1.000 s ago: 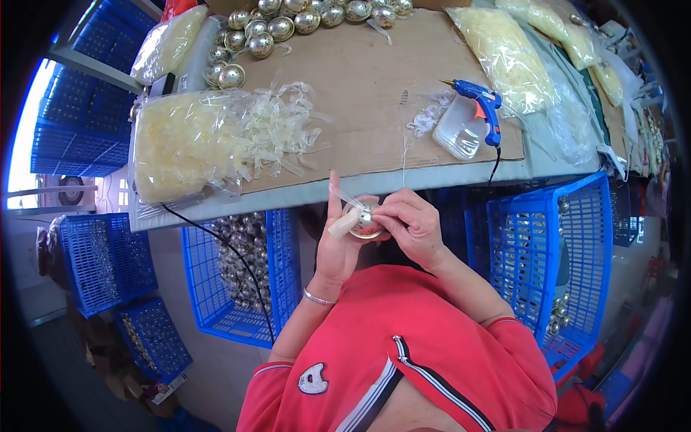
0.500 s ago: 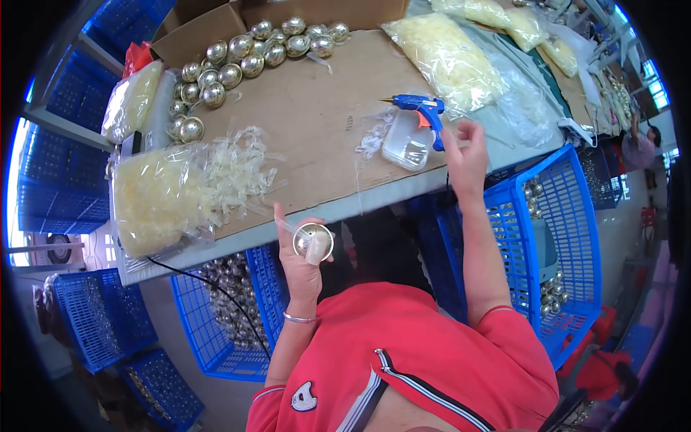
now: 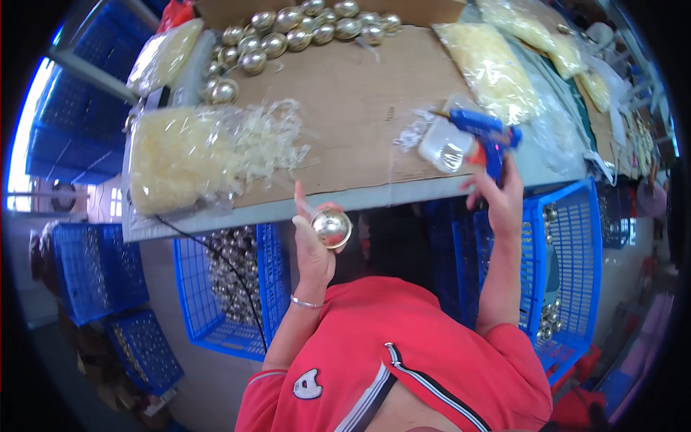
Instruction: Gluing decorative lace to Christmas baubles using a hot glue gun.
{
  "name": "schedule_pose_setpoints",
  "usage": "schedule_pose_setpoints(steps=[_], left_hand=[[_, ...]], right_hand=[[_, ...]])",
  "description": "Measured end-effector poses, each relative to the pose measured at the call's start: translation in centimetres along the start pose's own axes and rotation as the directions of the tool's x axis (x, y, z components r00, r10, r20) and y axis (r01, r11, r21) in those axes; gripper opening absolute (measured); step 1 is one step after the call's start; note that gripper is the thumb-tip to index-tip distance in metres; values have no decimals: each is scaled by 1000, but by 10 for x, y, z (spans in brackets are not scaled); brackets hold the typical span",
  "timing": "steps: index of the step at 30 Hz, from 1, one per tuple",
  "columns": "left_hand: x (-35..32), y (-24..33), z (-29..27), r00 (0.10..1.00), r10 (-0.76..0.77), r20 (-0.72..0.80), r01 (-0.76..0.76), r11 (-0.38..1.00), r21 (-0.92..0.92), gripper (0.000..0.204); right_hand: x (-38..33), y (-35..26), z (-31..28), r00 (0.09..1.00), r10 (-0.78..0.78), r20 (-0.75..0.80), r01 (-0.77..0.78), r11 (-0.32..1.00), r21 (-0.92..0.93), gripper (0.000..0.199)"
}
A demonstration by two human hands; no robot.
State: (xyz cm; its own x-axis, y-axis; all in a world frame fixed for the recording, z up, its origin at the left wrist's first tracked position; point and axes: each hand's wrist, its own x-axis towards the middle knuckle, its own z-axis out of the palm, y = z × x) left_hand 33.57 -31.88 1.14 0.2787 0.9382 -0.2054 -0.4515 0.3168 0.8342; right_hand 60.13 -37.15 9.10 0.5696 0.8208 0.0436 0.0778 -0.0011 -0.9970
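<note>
My left hand (image 3: 314, 248) is closed round a shiny silver-gold ball (image 3: 332, 229) just off the table's near edge. A raised rim shows along the ball's side. The thumb, which looks pale and covered, presses the ball's left side while the index finger points up and away. At the right, my right hand (image 3: 502, 198) has its fingers about the handle of a blue glue gun (image 3: 484, 128) with an orange trigger. Motion smears the gun, and its grip partly hides in the hand. A clear plastic tray (image 3: 443, 147) lies under the gun's nozzle side.
Similar balls (image 3: 288, 32) cluster at the back of the cardboard-covered table (image 3: 360, 108). Pale ribbon pieces (image 3: 273, 140) spill from a bag (image 3: 180, 162) at left; another full bag (image 3: 489, 68) lies back right. Blue crates of balls (image 3: 216, 338) (image 3: 576, 288) flank me below. A black cord (image 3: 230, 270) hangs at left.
The glue gun has moved right and nearer with my right hand. My left hand has turned the ball, so its smooth round face shows. The whole view has shifted slightly.
</note>
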Motion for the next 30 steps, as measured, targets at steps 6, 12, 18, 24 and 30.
schedule_pose_setpoints(steps=[6, 12, 18, 24, 30], left_hand=[[5, 3, 4, 1000, 0, -26, 0, 1000, 4, 78], [3, 6, 3, 993, 62, -97, -52, 994, 100, 76], [5, 5, 2, 986, 124, -109, -111, 987, 118, 72], [7, 3, 1, 984, 145, -102, -131, 982, 136, 71], [7, 2, 0, 986, 130, -101, -118, 986, 120, 70]], right_hand=[[-43, 13, 27, 728, 316, 608, -522, 831, 194, 33], [-67, 16, 59, 753, 342, 563, -434, 900, 34, 24], [-75, 25, 67, 805, 337, 488, -331, 938, -101, 20], [-72, 20, 75, 824, 285, 490, -220, 958, -186, 15], [-73, 17, 77, 834, 270, 482, -214, 962, -170, 10]])
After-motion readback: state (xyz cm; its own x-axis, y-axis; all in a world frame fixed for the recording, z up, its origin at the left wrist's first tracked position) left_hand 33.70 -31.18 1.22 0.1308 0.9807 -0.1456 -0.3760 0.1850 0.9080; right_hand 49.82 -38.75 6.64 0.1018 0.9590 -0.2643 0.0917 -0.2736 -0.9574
